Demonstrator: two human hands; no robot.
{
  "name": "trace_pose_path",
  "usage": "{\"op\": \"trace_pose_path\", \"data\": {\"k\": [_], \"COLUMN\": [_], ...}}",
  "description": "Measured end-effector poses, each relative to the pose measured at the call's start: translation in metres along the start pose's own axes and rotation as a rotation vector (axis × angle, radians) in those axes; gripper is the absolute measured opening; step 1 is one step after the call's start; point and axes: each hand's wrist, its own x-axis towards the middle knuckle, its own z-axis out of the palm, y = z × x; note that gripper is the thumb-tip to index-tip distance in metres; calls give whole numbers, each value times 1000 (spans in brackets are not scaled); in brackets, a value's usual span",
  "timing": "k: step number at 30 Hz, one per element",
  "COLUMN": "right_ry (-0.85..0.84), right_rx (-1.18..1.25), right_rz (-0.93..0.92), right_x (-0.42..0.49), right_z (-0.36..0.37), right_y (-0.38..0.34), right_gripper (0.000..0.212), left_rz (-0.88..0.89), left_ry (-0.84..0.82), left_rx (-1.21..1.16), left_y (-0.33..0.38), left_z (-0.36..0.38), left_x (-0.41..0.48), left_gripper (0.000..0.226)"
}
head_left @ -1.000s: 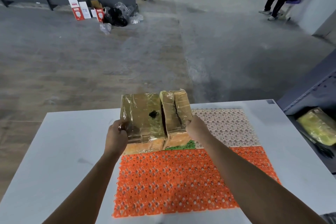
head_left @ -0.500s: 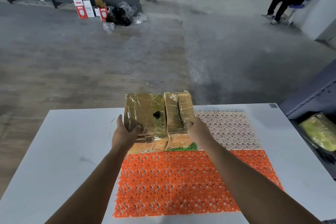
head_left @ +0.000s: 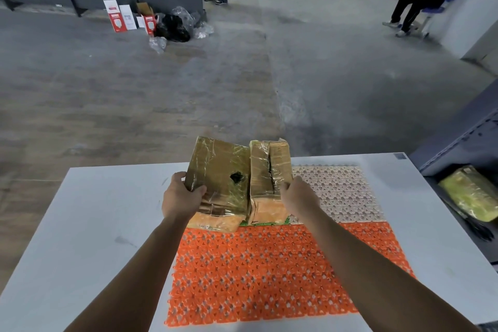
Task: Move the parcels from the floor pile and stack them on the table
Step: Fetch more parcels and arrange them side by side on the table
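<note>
White table spreading under both hands; orange mat lying beneath the forearms, white mat just right of the right hand. Wide parcel and narrow parcel standing touching between the hands — left hand gripping the wide one, right gripping the narrow one.

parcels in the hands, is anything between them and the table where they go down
Nothing visible does. The left hand grips the left parcel, the right hand the right parcel, directly over the table; only the green mat strip shows beneath them.
</note>
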Motion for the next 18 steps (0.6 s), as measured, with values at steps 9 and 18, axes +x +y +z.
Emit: {"op": "trace_pose_path", "data": {"k": [9, 18], "right_ry": [227, -260], "right_rx": [-129, 46], "right_rz": [-436, -415], "right_x": [-22, -40], "right_z": [-19, 18], "right_y": [-67, -128], "right_gripper": [44, 51], "left_rz": [330, 422], "left_ry": [196, 281], "left_rx": [556, 418], "left_y": [20, -3], "left_z": [-12, -19], "left_x": [-16, -6], "left_gripper": [49, 26]}}
